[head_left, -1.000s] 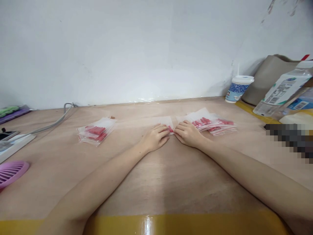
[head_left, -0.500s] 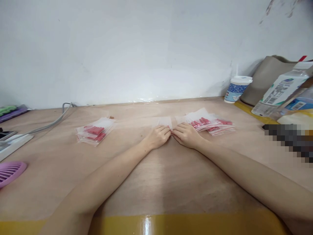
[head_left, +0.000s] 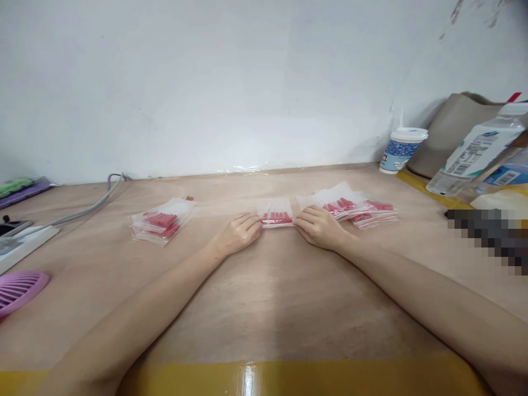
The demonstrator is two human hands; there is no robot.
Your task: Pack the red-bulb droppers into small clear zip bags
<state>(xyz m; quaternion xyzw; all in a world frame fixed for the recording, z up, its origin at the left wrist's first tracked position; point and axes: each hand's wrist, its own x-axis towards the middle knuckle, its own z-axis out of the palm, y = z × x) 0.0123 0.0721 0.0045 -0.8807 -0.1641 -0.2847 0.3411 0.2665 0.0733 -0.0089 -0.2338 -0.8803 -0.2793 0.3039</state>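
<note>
A small clear zip-lock bag [head_left: 275,208] with several red pieces in a row lies flat on the table between my hands. My left hand [head_left: 242,234] pinches the near left corner of this bag, fingers closed. On the near right corner, my right hand [head_left: 317,226] also has its fingers closed. Just beyond the right hand sits a pile of similar bags [head_left: 336,193] with red pieces inside. Another stack of filled bags [head_left: 160,221] rests farther left, apart from my left hand.
At the back right stand a lidded paper cup [head_left: 403,149], a plastic bottle [head_left: 474,151] and a grey container [head_left: 439,124]. A grey cable [head_left: 88,208] runs along the left. A pink slatted object [head_left: 20,291] lies at the left edge.
My left hand has moved left along the bag's near edge, away from the right hand. The red pieces in the bag now show. My right hand has stayed nearly in place.
</note>
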